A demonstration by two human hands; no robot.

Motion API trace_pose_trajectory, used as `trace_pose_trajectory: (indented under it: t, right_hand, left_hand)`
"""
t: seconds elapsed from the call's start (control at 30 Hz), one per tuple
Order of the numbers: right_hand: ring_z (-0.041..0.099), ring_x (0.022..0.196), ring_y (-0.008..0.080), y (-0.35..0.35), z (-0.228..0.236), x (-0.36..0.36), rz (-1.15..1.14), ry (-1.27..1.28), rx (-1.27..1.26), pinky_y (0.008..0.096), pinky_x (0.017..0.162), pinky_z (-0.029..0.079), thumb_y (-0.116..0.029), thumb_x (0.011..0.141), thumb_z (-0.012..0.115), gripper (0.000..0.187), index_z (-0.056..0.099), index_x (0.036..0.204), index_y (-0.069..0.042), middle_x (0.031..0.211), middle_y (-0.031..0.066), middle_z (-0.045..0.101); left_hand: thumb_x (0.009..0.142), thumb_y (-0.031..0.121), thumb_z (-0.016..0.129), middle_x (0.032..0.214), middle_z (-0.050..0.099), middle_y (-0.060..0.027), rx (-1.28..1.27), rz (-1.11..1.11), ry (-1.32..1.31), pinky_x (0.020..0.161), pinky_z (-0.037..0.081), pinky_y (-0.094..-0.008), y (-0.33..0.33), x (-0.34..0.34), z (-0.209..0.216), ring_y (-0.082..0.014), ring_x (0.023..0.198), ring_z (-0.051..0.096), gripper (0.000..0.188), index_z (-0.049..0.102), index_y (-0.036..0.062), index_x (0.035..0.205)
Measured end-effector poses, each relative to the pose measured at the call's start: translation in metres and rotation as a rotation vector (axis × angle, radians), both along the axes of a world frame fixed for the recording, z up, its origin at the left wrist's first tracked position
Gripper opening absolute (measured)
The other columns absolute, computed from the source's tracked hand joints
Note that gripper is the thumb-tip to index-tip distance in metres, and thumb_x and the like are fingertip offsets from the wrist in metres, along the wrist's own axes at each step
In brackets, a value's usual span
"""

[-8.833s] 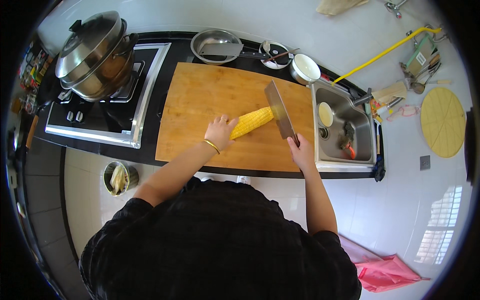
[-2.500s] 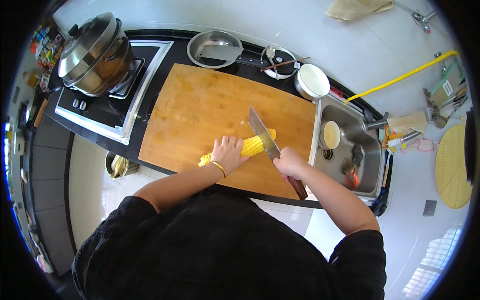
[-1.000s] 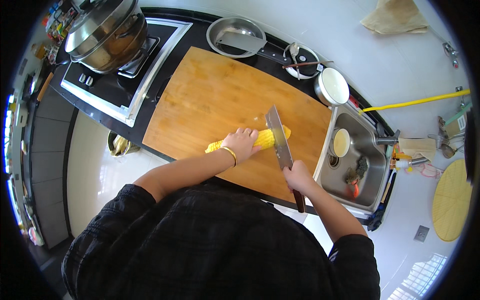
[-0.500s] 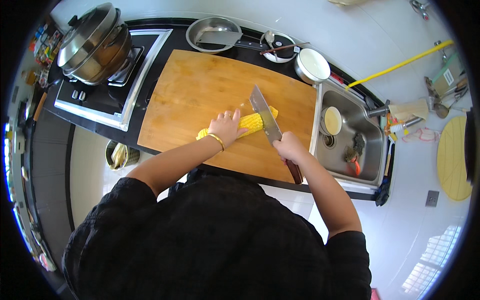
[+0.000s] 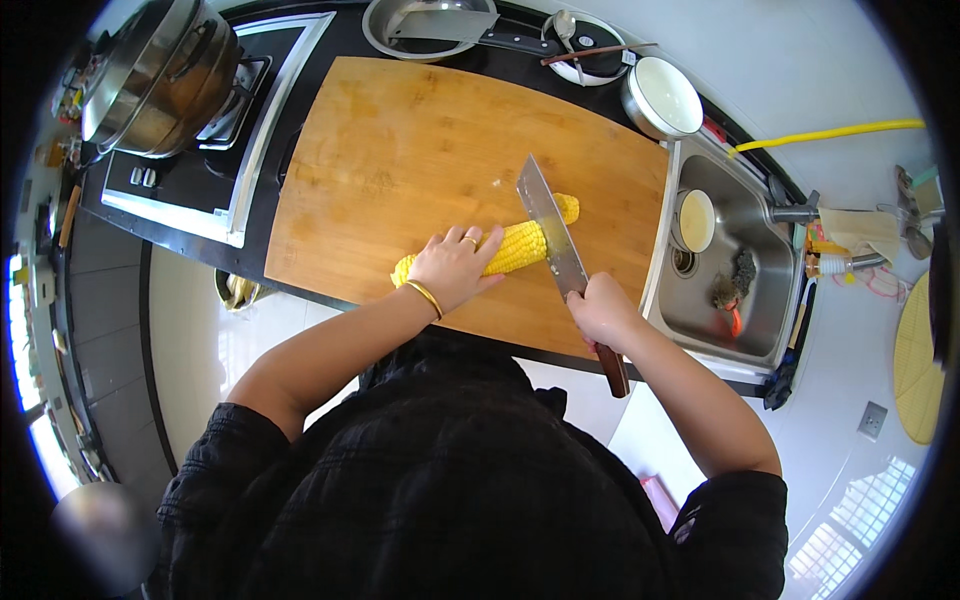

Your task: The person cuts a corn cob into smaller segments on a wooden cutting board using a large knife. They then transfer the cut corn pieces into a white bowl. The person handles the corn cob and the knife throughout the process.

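Head view: in the near half of the cutting board (image 5: 420, 140), the left hand (image 5: 455, 268) grips the corn (image 5: 520, 247), the right clasps the knife (image 5: 553, 225). Right of the blade, the corn's end (image 5: 567, 207) sits further out of line than half a second ago, suggesting a deeper cut; whether it is severed, I cannot tell.

A kitchen: a black, silver-trimmed gas hob (image 5: 180, 185) carries a tall steel pot (image 5: 150, 85) at the upper left of the frame, a rectangular stainless-steel sink (image 5: 690, 300) is set into the black tabletop (image 5: 345, 38) at the right, and a broad wooden cutting board (image 5: 400, 150) (yellow corn (image 5: 515, 247) on it) lies between.
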State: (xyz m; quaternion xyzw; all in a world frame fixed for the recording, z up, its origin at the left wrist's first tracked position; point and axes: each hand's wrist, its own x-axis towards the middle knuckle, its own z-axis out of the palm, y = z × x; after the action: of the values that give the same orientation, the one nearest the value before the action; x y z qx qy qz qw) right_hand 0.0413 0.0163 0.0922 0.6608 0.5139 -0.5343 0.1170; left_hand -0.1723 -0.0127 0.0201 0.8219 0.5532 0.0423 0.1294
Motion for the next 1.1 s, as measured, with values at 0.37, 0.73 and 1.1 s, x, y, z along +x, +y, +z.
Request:
trace_pose_trajectory:
  t: [0.37,0.73,1.1]
  right_hand:
    - [0.055,0.039,0.0256,0.003,-0.022,-0.008,0.013,0.001,0.154,0.0355,0.035,0.044,-0.015,0.085,0.045,0.028,0.053,0.076,0.011,0.05,0.0159,0.052]
    - [0.059,0.048,0.0306,0.005,-0.049,-0.013,0.008,0.043,0.25,0.04,0.044,0.048,-0.014,0.081,0.049,0.024,0.056,0.08,0.008,0.059,0.0209,0.058]
    - [0.06,0.07,0.039,-0.031,-0.068,-0.026,0.095,-0.072,0.602,0.0462,0.065,0.048,-0.024,0.079,0.055,0.028,0.057,0.077,0.003,0.073,0.024,0.06]
  left_hand:
    - [0.083,0.047,0.049,0.105,0.053,-0.0142,-0.235,0.044,-0.019,0.077,0.047,-0.0402,0.02,-0.004,0.012,-0.0297,0.096,0.053,0.058,0.038,0.0075,0.124]
    - [0.075,0.052,0.056,0.105,0.054,-0.0152,0.055,0.176,0.102,0.079,0.044,-0.0408,0.005,0.005,0.002,-0.032,0.095,0.054,0.066,0.041,0.0072,0.121]
    - [0.071,0.052,0.063,0.106,0.051,-0.0182,0.014,0.12,-0.023,0.078,0.046,-0.0416,0.01,-0.048,0.0,-0.0352,0.097,0.053,0.072,0.04,0.0046,0.12]
